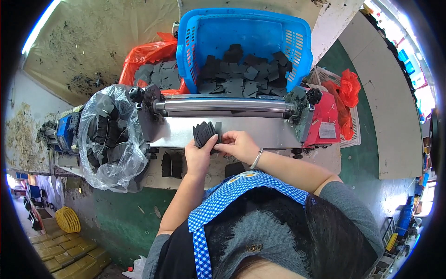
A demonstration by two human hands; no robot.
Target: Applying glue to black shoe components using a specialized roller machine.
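In front of a roller machine, my left hand [199,156] is closed around a fanned stack of thin black pieces [203,134]. My right hand [240,146] has thumb and finger pinched on one black piece [218,128] at the stack's right side. Both hands are over the front edge of the machine's metal feed plate [179,132]. Just beyond lies the shiny steel roller [225,106], with a dark strip showing under it. Two bundles of black pieces [172,165] lie on the table beside my left wrist, and another dark piece [235,169] is under my right forearm.
Behind the roller stands a blue basket [246,15] holding many black pieces. An orange-red bag [145,53] with more is left of it. A clear plastic bag [104,174] of black bundles sits at the machine's left. At right is a white crate [355,125] with red bags.
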